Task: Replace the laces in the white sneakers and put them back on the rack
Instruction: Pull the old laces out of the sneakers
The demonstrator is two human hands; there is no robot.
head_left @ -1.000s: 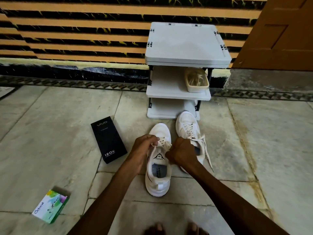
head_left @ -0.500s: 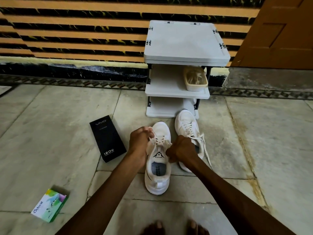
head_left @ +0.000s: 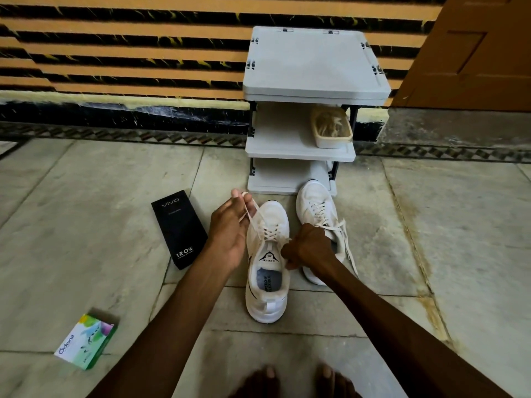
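Sitting on the rack [head_left: 298, 153], a tub [head_left: 333, 139] holds laces [head_left: 329, 124].

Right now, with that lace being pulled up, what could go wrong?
1. The left hand pulls the lace upward and away; the near sneaker, steadied only by the right hand, might tip.
2. The far sneaker's loose laces trail on the floor beside the right arm and could snag.

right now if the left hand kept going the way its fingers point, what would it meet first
The left hand, pinching a lace end, points up and away toward the shoe rack. Its bottom shelf looks likely to come first, though depth is hard to judge.
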